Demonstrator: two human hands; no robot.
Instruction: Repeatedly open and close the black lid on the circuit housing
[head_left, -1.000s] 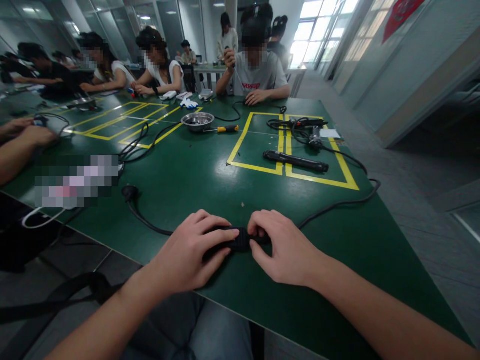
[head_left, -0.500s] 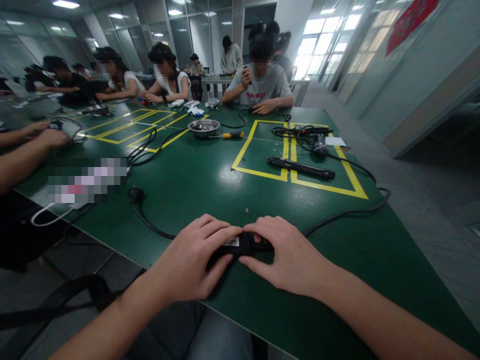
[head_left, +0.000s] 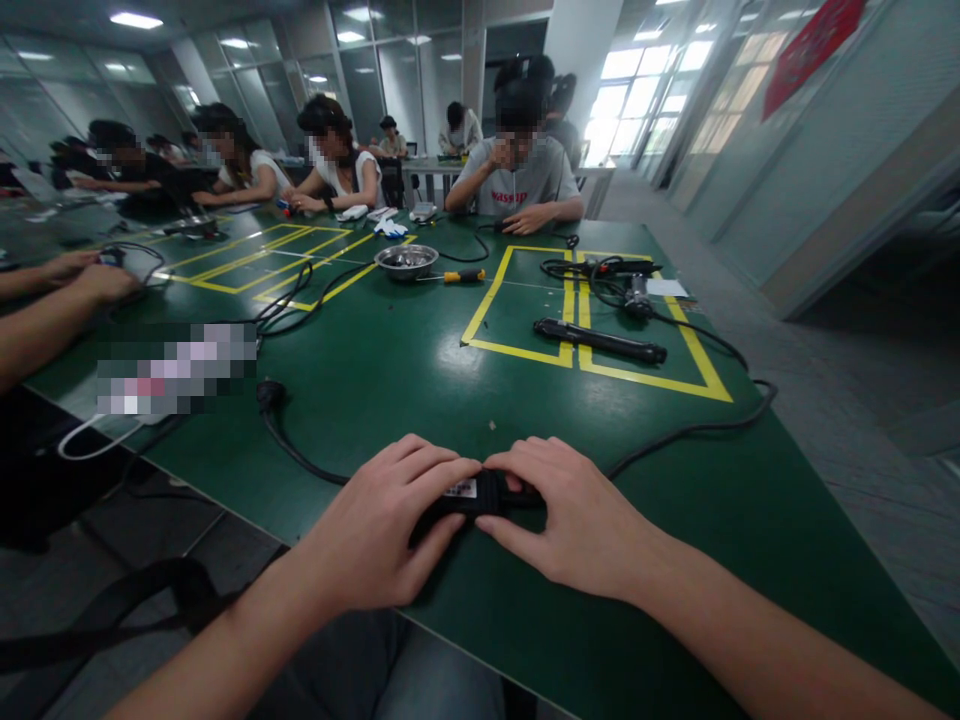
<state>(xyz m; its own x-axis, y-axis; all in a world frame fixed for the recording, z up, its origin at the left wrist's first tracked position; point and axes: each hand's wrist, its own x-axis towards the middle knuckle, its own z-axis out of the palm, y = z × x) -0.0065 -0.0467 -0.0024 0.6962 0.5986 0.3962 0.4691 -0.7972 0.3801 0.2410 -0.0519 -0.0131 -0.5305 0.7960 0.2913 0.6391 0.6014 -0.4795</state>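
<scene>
A black power adapter (head_left: 486,492) with a white label lies low over the near edge of the green table. My left hand (head_left: 386,520) wraps its left part, thumb below and fingers on top, hiding much of it. At the other end, my right hand (head_left: 574,510) curves round, its thumb and index fingertips against the adapter where a black cable leaves it. A second cord (head_left: 304,460) comes out from under my left hand and ends in a black plug (head_left: 270,393) on the table.
A pixelated power strip (head_left: 176,370) is at the left, near a co-worker's hands (head_left: 97,275). Beyond are a metal bowl (head_left: 406,262), a yellow-black screwdriver (head_left: 465,276), a black rod-shaped tool (head_left: 600,340) and a cabled tool (head_left: 637,297) within yellow tape. Several people sit around.
Both hands keep the same hold on the adapter. The view has shifted very slightly. Across the table, the seated person's raised hand has moved nearer the face.
</scene>
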